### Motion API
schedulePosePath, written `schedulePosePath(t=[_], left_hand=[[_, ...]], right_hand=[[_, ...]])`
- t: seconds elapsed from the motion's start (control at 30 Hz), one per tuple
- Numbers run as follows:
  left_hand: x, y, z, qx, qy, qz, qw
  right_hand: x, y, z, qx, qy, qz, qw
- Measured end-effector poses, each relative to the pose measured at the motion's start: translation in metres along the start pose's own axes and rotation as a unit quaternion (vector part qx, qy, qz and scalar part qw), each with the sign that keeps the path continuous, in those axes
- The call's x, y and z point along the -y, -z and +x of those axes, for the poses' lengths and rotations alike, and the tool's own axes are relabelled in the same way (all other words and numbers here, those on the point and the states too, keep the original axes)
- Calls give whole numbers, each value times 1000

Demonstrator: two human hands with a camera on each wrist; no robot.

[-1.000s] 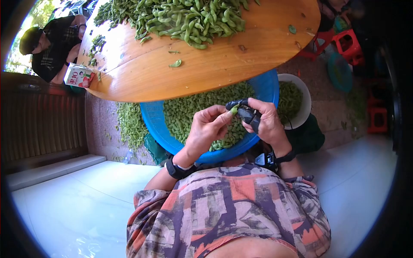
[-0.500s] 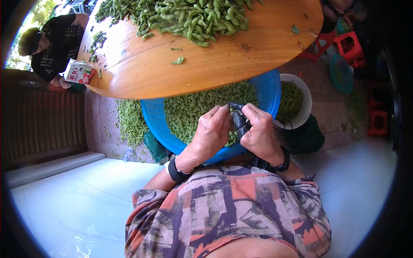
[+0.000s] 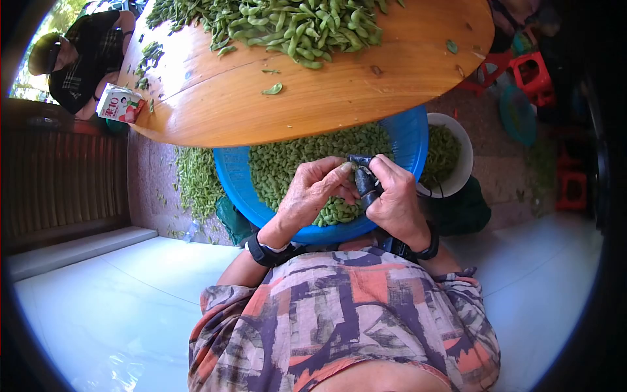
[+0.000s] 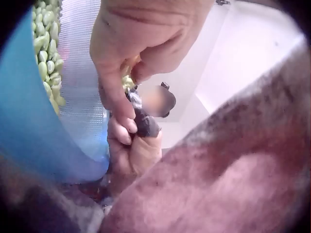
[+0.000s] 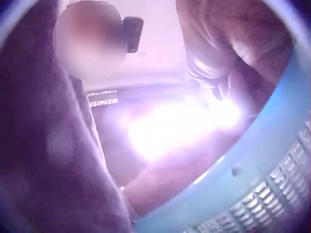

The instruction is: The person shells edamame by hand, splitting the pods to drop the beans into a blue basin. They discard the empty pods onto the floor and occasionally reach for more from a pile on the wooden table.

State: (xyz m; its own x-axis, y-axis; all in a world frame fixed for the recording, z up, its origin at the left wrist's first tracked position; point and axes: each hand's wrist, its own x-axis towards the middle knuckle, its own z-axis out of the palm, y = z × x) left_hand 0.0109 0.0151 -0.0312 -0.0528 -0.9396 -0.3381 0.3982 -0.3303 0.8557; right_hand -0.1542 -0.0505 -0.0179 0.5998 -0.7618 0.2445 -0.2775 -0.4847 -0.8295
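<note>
Over the blue basket (image 3: 225,189) of shelled green soybeans (image 3: 287,173), both hands meet fingertip to fingertip. The left hand (image 3: 307,193) pinches a small yellow-green soybean pod (image 4: 127,81) between thumb and forefinger. From the other side, the right hand (image 3: 397,199) grips at the same pod with its thumb and forefinger, both wrapped in black tape (image 3: 367,179). Most of the pod is hidden by the fingers in the head view. Glare washes out the fingertips in the right wrist view.
A wooden table (image 3: 313,108) bearing a heap of soybean pods (image 3: 307,29) overhangs the basket's far side. Loose pods (image 3: 196,183) lie on the floor at left. At right stands a white bucket (image 3: 465,153) of green pieces. Another person (image 3: 81,62) sits beyond a carton (image 3: 119,103).
The right hand has turned inward, and its taped fingers have closed in at the pod. The left hand rose in between and has since tilted back. Less of the pod shows.
</note>
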Motion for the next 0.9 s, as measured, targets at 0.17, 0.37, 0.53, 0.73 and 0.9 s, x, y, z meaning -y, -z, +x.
schedulePosePath(t=[0.17,0.37,0.53,0.73,0.9], left_hand=[[13,-3,3,-39,7,-124,992],[23,-5,9,-26,-59,-62,996],[25,-5,11,-32,-73,-120,990],[13,-15,6,-54,-77,-110,990],[5,-11,0,-94,-63,-27,993]], right_hand=[[-4,-5,-1,-9,26,-28,999],[-7,-11,-5,-21,111,-86,990],[-7,-7,7,-50,85,-51,994],[-12,4,10,-48,-21,96,994],[-11,9,7,16,-179,344,922]])
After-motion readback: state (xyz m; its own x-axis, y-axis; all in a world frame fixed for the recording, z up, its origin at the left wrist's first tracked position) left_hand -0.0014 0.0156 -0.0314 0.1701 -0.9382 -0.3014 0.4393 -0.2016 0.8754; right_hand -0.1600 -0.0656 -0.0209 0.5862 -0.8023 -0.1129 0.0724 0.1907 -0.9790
